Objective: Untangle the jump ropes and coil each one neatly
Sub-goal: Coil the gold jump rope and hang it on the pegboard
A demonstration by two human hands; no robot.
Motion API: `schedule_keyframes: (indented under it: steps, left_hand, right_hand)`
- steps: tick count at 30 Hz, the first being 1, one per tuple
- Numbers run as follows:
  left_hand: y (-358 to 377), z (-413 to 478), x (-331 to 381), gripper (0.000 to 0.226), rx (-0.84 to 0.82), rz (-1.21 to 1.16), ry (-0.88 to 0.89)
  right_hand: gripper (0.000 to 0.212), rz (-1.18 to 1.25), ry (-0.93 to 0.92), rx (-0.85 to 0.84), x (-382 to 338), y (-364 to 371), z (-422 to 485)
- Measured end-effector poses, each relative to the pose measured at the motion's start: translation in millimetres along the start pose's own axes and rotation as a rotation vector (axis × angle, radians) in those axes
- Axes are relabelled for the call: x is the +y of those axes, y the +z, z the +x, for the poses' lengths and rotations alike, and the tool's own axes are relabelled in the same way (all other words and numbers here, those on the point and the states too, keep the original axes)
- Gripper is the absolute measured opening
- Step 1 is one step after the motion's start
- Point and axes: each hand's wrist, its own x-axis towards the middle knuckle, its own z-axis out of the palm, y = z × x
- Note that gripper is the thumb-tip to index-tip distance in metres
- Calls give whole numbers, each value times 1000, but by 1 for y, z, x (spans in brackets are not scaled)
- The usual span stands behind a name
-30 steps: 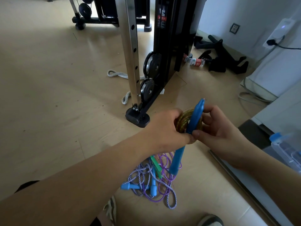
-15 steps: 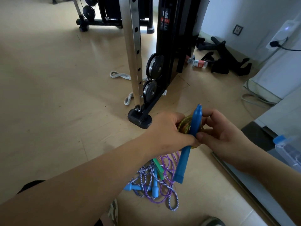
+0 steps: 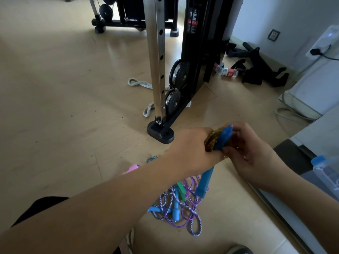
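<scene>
The step in hand looks like finishing off one rope. A small coil of yellow-brown braided rope (image 3: 211, 142) is held up off the floor between both hands, at centre right of the frame. The left hand (image 3: 190, 147) curls round the coil from the left; its fingertips are hidden behind it. The right hand (image 3: 251, 154) pinches the upper blue plastic handle (image 3: 225, 136) against the coil, with its fingers curled in behind. The second blue plastic handle (image 3: 204, 182) hangs free below the left wrist.

Beneath it, at lower centre, a tangled heap of purple and purple-white ropes (image 3: 165, 204) lies on the pale wooden floor (image 3: 64, 107), not yet sorted. A green handle (image 3: 180, 191) and light blue handles (image 3: 175, 210) are caught up in it. A pink handle (image 3: 132, 168) peeks out beside the left forearm.

The next move probably calls for fixing both handles to the coil so it cannot spring loose. The coil then wants setting down well apart from the heap before one rope is picked out of the tangle.

Half a second ago the upper handle stood well clear above the hands. Now only its tip shows over the coil, so it has been drawn down or tilted into the bundle.
</scene>
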Motion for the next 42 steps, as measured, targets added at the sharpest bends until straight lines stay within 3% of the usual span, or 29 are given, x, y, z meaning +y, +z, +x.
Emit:
schedule_keyframes:
  steps: [5,9,14,18,23,26,28,32,35,37,42]
  left_hand:
    - [-1,1,0,32,64,-51,13]
    - [-1,1,0,23,53,-59,-74]
    - [-2,4,0,14,-57,-150,-103]
    - [-2,7,0,11,-41,-88,-29]
    - [-6,10,0,6,-38,-55,-23]
    - [-5,10,3,4,-53,-62,-30]
    - [-4,9,5,6,-74,-77,-50]
    - [-3,4,12,6,-126,-110,-74]
    - [-3,1,14,8,-170,-104,-86]
    - [-5,0,14,8,-180,-92,-76]
    - [-12,2,14,8,-186,-131,-81]
  right_hand:
    - [58,-86,-54,39,-4,5,4]
    - [50,-51,-8,19,-3,9,2]
    - [41,187,152,18,6,7,0]
    - [45,388,295,-13,1,-3,0]
    - [64,593,313,-157,0,-21,-2]
    - [41,595,302,-101,1,-20,-2]
    - [40,575,329,-73,3,-19,-2]
    - [38,205,329,-25,11,-20,-1]
    - [38,10,231,-29,10,-21,0]
    - [40,24,184,-57,7,-22,0]
    - [45,274,295,-176,5,-26,2]
